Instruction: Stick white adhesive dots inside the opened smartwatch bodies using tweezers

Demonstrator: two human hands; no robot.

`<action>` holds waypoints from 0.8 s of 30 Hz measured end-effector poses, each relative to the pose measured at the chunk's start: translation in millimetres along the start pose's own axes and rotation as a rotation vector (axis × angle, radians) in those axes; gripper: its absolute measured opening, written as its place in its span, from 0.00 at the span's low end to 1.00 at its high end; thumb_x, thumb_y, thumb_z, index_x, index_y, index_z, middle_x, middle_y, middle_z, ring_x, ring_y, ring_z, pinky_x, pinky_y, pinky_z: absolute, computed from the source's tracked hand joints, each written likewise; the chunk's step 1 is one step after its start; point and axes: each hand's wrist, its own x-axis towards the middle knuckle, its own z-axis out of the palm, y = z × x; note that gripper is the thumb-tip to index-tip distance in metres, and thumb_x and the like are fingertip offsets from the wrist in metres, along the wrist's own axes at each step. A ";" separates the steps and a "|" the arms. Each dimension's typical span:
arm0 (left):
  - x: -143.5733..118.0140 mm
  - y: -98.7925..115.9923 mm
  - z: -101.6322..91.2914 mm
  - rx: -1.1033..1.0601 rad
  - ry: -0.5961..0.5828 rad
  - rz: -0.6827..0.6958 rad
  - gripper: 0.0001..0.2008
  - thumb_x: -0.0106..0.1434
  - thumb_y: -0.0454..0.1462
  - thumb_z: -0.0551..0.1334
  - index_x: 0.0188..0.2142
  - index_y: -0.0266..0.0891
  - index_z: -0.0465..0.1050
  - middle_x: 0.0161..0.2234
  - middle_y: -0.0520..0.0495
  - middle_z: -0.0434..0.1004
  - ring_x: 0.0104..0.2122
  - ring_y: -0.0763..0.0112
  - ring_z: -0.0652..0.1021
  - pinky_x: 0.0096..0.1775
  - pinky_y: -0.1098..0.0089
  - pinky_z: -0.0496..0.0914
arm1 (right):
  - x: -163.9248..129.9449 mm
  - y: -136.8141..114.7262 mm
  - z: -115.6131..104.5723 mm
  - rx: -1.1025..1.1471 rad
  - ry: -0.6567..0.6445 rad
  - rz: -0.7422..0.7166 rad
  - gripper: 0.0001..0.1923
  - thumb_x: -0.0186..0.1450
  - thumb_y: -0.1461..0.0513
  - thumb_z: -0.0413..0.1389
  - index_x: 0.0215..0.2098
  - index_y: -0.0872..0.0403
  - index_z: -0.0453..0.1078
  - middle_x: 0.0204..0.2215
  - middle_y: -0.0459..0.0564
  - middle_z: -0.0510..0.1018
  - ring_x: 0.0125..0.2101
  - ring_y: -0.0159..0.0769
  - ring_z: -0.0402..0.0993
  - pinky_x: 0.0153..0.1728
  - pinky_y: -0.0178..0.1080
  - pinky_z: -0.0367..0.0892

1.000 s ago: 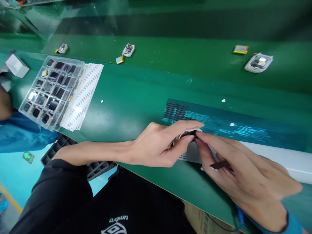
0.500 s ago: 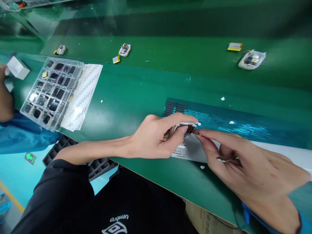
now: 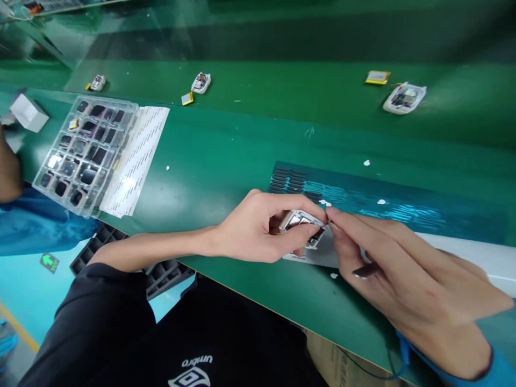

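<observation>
My left hand grips a small white electronic device with an exposed circuit board, held just above the green bench. My right hand touches the device's right end with its forefinger and thumb, and holds a thin dark metal tool tucked between its fingers. Under the device lies a white sheet, and behind it a blue sheet of dark foam strips.
A clear plastic tray of small dark parts rests on a white liner sheet at left. Several similar devices and yellow batteries lie on the belt behind. Another person's blue sleeve is at far left.
My left hand has turned the device so its metal side faces up. My right fingers stayed at its right end; the devices on the belt drifted left.
</observation>
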 end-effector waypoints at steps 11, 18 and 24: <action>0.5 -2.4 -0.3 0.128 0.088 0.011 0.10 0.68 0.39 0.60 0.45 0.37 0.77 0.25 0.52 0.78 0.21 0.79 0.73 0.24 0.77 0.67 | 1.5 9.1 3.5 0.070 0.014 0.044 0.42 0.71 0.68 0.63 0.76 0.39 0.55 0.52 0.47 0.86 0.37 0.35 0.87 0.20 0.35 0.70; -0.6 1.2 -0.5 0.283 0.068 0.074 0.09 0.69 0.38 0.60 0.42 0.37 0.78 0.24 0.55 0.74 0.20 0.82 0.65 0.23 0.78 0.61 | -1.1 8.1 9.0 0.038 0.010 -0.023 0.42 0.68 0.71 0.64 0.75 0.44 0.58 0.44 0.44 0.88 0.37 0.31 0.87 0.31 0.30 0.77; -1.1 0.3 -0.7 0.297 0.058 0.081 0.10 0.69 0.38 0.59 0.44 0.37 0.79 0.23 0.57 0.72 0.20 0.82 0.65 0.24 0.79 0.62 | 7.3 5.0 4.4 0.033 0.004 -0.029 0.41 0.70 0.69 0.64 0.76 0.43 0.57 0.42 0.43 0.88 0.35 0.32 0.87 0.31 0.30 0.77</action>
